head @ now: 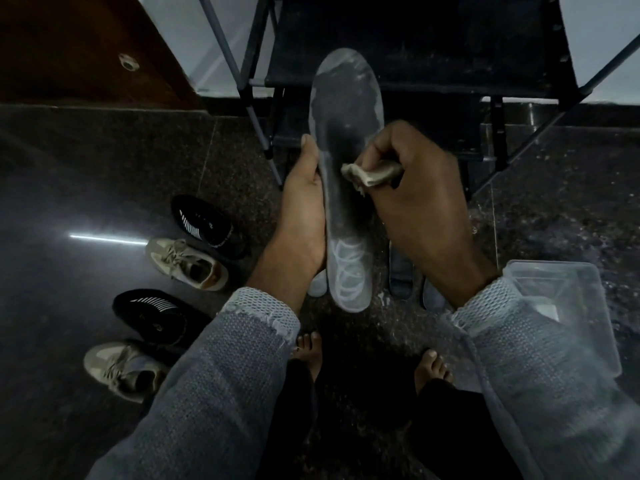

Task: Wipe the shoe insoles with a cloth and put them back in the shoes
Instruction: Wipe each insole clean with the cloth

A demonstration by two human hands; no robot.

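Observation:
A long grey insole (346, 140) with a white printed heel stands upright in mid-air, toe end pointing away from me. My left hand (301, 209) grips it along its left edge, thumb up the side. My right hand (419, 188) pinches a crumpled beige cloth (370, 173) and presses it against the insole's middle. On the floor at the left lie two black shoes (204, 223) (156, 315) and two beige laced shoes (188, 263) (121, 370). More insoles (401, 275) lie on the floor under my hands, partly hidden.
A clear plastic container (568, 306) sits on the dark stone floor at the right. A black metal-framed rack (415, 46) stands straight ahead, a wooden door (86, 46) at the far left. My bare feet (433, 370) are below.

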